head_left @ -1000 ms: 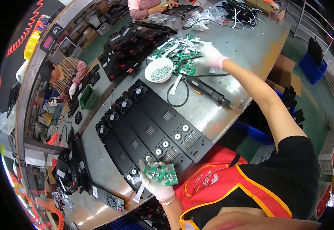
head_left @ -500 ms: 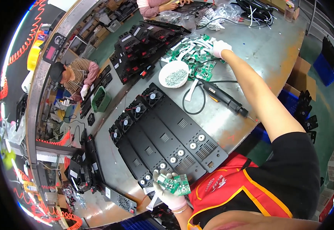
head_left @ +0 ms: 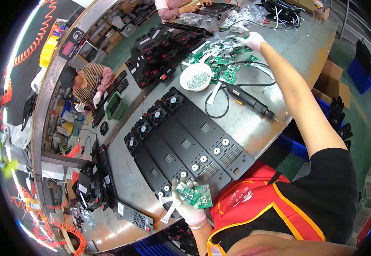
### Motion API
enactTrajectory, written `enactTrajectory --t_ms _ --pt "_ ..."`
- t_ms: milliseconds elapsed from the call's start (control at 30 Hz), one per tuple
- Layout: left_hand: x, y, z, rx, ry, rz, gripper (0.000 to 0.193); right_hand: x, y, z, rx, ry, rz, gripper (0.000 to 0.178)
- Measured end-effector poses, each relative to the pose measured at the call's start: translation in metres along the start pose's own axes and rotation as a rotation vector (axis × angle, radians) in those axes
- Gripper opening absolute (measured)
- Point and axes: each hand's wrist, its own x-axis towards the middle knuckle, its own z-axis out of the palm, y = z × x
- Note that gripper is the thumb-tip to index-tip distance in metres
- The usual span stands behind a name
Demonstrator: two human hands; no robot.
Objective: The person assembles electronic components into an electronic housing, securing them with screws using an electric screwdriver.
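Observation:
My left hand (head_left: 189, 210), in a white glove, grips green circuit boards (head_left: 204, 196) near the table's front edge. A white ribbon-like lead (head_left: 167, 214) hangs beside its wrist. My right hand (head_left: 254, 42), also gloved, reaches to the far right rim of a heap of green boards with white leads (head_left: 226, 59). Its fingers are drawn together there, and what they pinch is too small to make out. Between my arms lie black metal panels (head_left: 192, 136) in a row, with fans (head_left: 156, 114) at their far ends and round white pieces near their close ends.
A white bowl of small screws (head_left: 196, 77) stands by the heap. Right of it lies a black electric screwdriver (head_left: 249, 102) with a looped cable. Black fan housings (head_left: 160, 47) are stacked behind. Two other people work across the table, one beside a green bin (head_left: 116, 106).
My right hand has shifted slightly up and right along the heap's edge. A board and a dark cable now lie further right. My left hand keeps its boards.

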Motion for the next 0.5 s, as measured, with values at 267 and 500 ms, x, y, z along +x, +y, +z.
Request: enactTrajectory --t_ms 267,500 --pt "-0.012 0.004 -0.024 -0.035 0.005 0.002 0.028 -0.043 -0.002 -0.065 0.027 0.325 -0.132 0.045" --pt "-0.018 0.002 -0.033 -0.081 0.02 -0.031 0.028 -0.102 -0.043 -0.079 0.367 0.152 -0.248 0.044"
